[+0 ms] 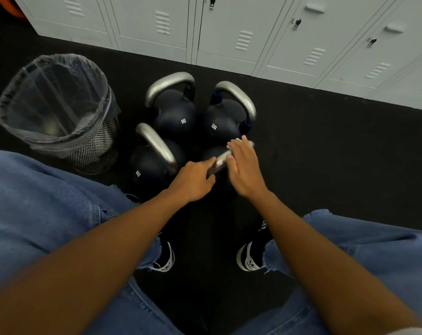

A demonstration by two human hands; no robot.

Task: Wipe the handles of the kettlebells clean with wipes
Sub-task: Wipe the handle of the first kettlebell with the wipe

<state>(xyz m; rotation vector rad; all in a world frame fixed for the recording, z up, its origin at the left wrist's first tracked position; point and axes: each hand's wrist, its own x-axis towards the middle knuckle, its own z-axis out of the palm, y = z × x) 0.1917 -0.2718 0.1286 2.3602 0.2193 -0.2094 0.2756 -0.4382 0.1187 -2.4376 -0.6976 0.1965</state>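
Black floor (326, 153); kettlebell handle (219, 163) between hands; wipe (236, 142) under right hand (243, 170)

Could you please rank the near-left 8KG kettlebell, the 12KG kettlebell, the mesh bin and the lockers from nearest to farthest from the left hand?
From the left hand:
1. Near-left 8KG kettlebell, just left.
2. 12KG kettlebell, ahead, slightly right.
3. Mesh bin, far left.
4. Lockers, along the back.

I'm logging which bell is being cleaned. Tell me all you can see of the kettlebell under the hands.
The near-right kettlebell of four on the black floor shows a dark rounded body, mostly hidden, and a silvery metal handle running diagonally. The left hand holds the handle's near end; the right hand presses a white wipe over its far part. No weight marking shows.
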